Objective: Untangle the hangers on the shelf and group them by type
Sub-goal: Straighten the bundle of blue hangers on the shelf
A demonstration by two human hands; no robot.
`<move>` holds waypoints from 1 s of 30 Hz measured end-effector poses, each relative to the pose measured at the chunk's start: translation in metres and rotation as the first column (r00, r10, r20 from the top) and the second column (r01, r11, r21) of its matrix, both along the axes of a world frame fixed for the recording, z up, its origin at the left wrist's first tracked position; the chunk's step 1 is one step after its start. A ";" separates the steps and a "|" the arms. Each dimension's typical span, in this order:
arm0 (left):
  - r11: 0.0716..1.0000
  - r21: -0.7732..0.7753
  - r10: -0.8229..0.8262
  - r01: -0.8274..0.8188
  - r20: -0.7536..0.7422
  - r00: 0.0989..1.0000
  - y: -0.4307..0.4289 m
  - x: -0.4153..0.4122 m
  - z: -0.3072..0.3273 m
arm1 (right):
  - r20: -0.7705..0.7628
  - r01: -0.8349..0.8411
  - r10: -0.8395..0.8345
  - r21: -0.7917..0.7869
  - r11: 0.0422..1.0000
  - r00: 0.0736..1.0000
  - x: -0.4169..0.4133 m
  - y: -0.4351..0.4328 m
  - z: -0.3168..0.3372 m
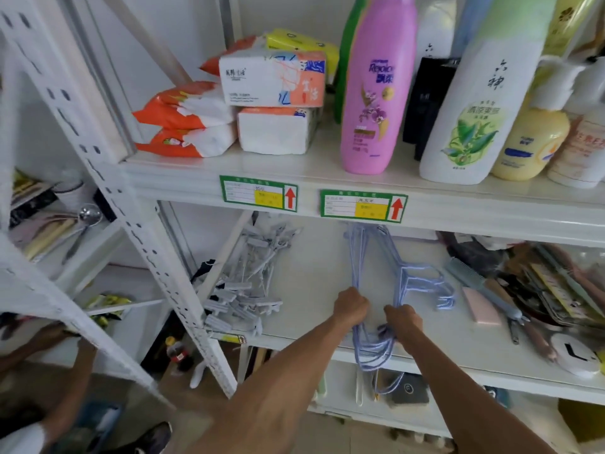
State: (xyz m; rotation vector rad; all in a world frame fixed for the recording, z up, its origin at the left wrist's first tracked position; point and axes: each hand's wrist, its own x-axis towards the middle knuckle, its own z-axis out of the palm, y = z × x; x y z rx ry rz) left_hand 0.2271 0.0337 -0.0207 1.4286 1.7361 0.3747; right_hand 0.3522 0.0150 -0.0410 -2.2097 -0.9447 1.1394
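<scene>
A bundle of thin light-blue wire hangers (397,273) lies on the white middle shelf (311,273), hooks pointing right and one end hanging over the front edge. My left hand (350,304) is closed around the bundle's left strands. My right hand (404,317) grips the strands beside it, near the shelf's front. A heap of white clip hangers (248,283) rests apart at the shelf's left end, touching neither hand.
Combs, a pink block (481,304) and tools crowd the shelf's right end. Tissue packs (271,77) and shampoo bottles (373,86) stand on the shelf above. A slanted white upright (137,231) is at left. Another person's arm (49,342) reaches in at lower left.
</scene>
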 end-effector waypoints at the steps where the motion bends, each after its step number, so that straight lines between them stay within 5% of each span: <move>1: 1.000 0.022 -0.009 0.009 -0.009 1.000 0.001 -0.003 0.001 | -0.009 0.017 -0.017 0.045 0.999 1.000 -0.006 -0.001 0.002; 11: 0.997 0.079 0.015 -0.009 -0.076 0.997 0.003 -0.071 0.001 | -0.005 0.023 -0.023 0.152 0.988 1.000 -0.074 0.012 -0.017; 18: 0.995 0.102 0.004 0.014 -0.170 0.985 -0.002 -0.118 -0.018 | 0.004 -0.042 0.042 0.090 0.995 0.999 -0.118 0.009 -0.046; 24: 0.975 0.173 -0.080 0.140 -0.319 0.944 -0.008 -0.114 -0.022 | 0.219 -0.102 0.099 0.000 0.995 0.971 -0.134 -0.023 0.002; 30: 0.954 0.188 -0.144 0.233 -0.392 0.909 0.010 -0.105 -0.022 | 0.258 -0.165 0.162 -0.013 0.986 0.952 -0.125 -0.015 0.004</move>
